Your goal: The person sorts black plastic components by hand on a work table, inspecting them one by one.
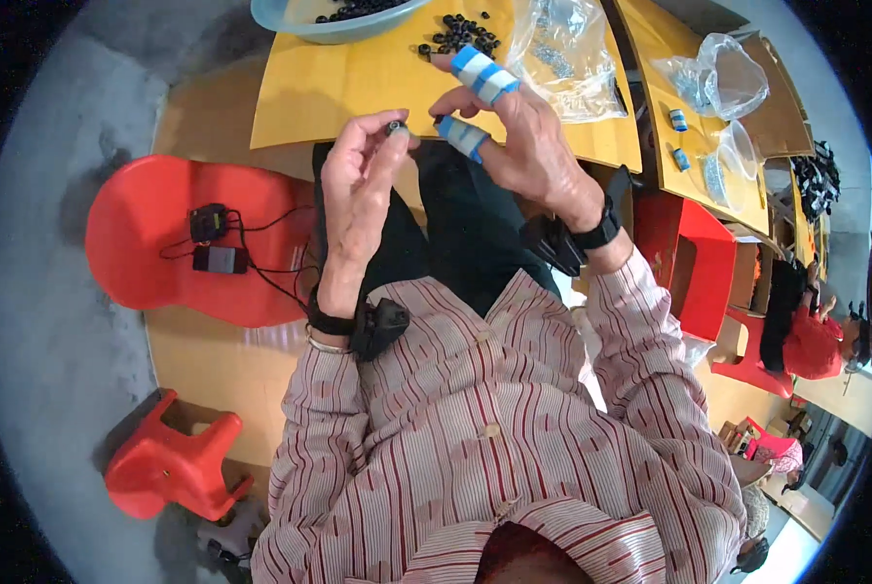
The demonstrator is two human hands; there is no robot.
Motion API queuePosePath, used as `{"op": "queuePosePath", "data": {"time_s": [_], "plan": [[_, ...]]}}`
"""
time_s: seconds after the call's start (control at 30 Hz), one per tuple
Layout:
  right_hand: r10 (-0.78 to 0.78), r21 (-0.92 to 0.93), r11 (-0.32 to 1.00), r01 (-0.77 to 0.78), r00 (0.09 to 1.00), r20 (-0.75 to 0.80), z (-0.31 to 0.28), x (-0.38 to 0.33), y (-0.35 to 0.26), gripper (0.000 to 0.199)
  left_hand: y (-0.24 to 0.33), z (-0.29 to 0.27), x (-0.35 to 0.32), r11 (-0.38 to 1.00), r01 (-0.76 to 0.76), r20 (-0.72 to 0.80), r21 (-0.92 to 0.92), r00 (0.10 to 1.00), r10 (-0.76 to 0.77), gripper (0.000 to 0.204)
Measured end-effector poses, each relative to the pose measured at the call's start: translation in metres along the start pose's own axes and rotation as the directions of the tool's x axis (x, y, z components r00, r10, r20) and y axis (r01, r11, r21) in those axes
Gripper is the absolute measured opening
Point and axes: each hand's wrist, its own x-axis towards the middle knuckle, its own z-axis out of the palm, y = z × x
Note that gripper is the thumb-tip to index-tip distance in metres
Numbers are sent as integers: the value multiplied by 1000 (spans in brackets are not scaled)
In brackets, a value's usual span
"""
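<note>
The yellow tabletop [309,97] is bare along its near-left edge. A clear bag [572,58] lies by its right edge, a pale blue bowl [358,27] at its left. The right hand [533,146] curves its taped fingers; its grip, I cannot tell. Black pieces [463,35] lie beyond. Over the near edge, the left hand [358,185] pinches one small black ring [395,127].
</note>
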Motion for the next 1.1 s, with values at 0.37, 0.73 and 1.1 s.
{"op": "queuePosePath", "data": {"time_s": [0.37,0.73,1.1], "plan": [[-58,-47,997,55,997,-53,-2,-11,-33,64,19,21,-10,996,-33,15,-81,999,35,20],[117,-5,993,-118,989,-85,-11,-28,-64,68,35,32,-27,994,-98,83,-44,991,101,20],[33,-287,956,-54,996,-77,-16,-32,-90,69,40,39,-32,978,-209,61,-28,976,210,14]]}}
